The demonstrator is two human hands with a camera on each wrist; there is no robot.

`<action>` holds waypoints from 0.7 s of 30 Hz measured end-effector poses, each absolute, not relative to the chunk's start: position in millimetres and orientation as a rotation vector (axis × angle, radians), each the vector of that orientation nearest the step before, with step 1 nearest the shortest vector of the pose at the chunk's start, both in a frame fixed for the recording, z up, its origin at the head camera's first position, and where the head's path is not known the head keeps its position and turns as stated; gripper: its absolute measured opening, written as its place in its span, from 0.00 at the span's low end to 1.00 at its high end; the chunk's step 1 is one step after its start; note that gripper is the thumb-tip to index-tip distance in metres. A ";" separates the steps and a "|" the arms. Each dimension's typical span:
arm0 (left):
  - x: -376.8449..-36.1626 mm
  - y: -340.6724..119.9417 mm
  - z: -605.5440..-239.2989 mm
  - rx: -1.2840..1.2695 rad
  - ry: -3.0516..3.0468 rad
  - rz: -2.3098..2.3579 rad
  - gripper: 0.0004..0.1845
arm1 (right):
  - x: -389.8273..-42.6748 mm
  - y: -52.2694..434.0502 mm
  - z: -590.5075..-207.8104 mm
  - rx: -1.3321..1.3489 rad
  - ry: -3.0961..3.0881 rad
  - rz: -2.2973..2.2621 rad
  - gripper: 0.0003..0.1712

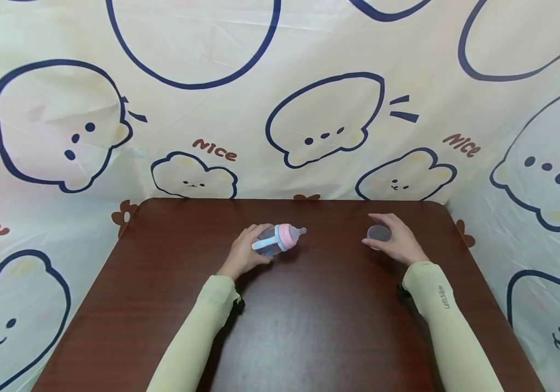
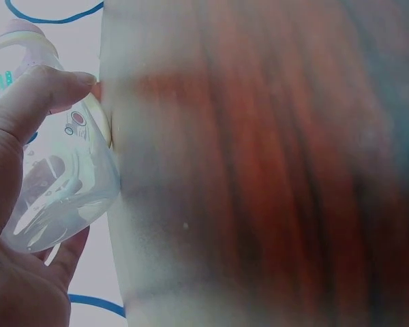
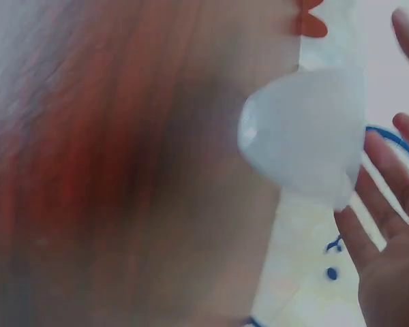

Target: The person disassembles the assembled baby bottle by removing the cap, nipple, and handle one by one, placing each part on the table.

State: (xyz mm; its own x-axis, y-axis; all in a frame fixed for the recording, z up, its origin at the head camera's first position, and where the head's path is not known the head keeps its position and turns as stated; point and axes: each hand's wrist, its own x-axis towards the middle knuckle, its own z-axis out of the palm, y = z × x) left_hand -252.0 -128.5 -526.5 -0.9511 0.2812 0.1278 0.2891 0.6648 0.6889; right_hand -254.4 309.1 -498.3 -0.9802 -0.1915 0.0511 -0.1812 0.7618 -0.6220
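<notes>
Your left hand [image 1: 244,251] grips the baby bottle [image 1: 277,239] (tilted, teat rightward) near the table's [image 1: 309,326] far edge, while your right hand [image 1: 397,239] cups the clear cap [image 1: 378,233], fingers loosely spread.

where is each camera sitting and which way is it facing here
Head: worn on the head, looking forward and down at the brown table; shows both sleeved arms, left hand, right hand.
Left wrist: at the left hand, facing across the table; shows thumb and fingers gripping the baby bottle.
Right wrist: at the right hand, facing the clear cap; fingers spread beside it.
Shared: head and left wrist both show the bottle; head and right wrist the cap.
</notes>
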 end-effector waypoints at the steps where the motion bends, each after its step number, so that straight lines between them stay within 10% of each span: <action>1: -251.9 -128.9 -526.1 -0.486 -2.857 -1.186 0.47 | -255.3 305.3 -496.1 -0.321 2.947 -1.024 0.50; 21: -251.2 -128.3 -527.0 -0.507 -2.846 -1.143 0.47 | -263.4 219.5 -484.1 -0.468 2.829 -1.132 0.41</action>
State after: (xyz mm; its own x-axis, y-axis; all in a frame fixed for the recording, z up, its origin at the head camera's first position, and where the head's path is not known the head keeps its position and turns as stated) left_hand -251.2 -128.3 -527.0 -0.9463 0.2864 0.1503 0.3108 0.6767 0.6675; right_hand -263.4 219.5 -484.1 -0.9522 -0.3000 0.0578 -0.2571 0.6843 -0.6823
